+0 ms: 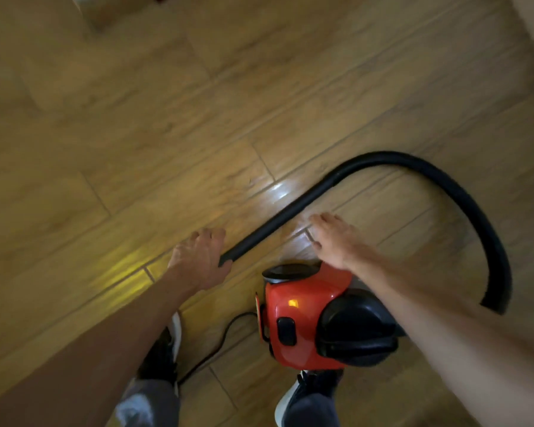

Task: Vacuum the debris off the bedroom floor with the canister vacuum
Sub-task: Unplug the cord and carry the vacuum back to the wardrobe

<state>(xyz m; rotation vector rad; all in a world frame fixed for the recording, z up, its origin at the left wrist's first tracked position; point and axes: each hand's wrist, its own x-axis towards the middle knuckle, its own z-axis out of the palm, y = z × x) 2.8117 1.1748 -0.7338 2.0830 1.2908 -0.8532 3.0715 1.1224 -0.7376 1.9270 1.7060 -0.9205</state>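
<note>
Currently left hand (198,257) is curling at the black hose (444,177) tip, grip unclear, while right hand (336,238) is hovering flat-fingered over the red vacuum (302,322).

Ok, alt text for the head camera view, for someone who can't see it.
Looking down, a person stands over a red canister vacuum on a wood plank floor, left hand at the end of its black nozzle, right hand open beside it. The hose loops round to the right. Blur hides whether the left hand grips.
</note>
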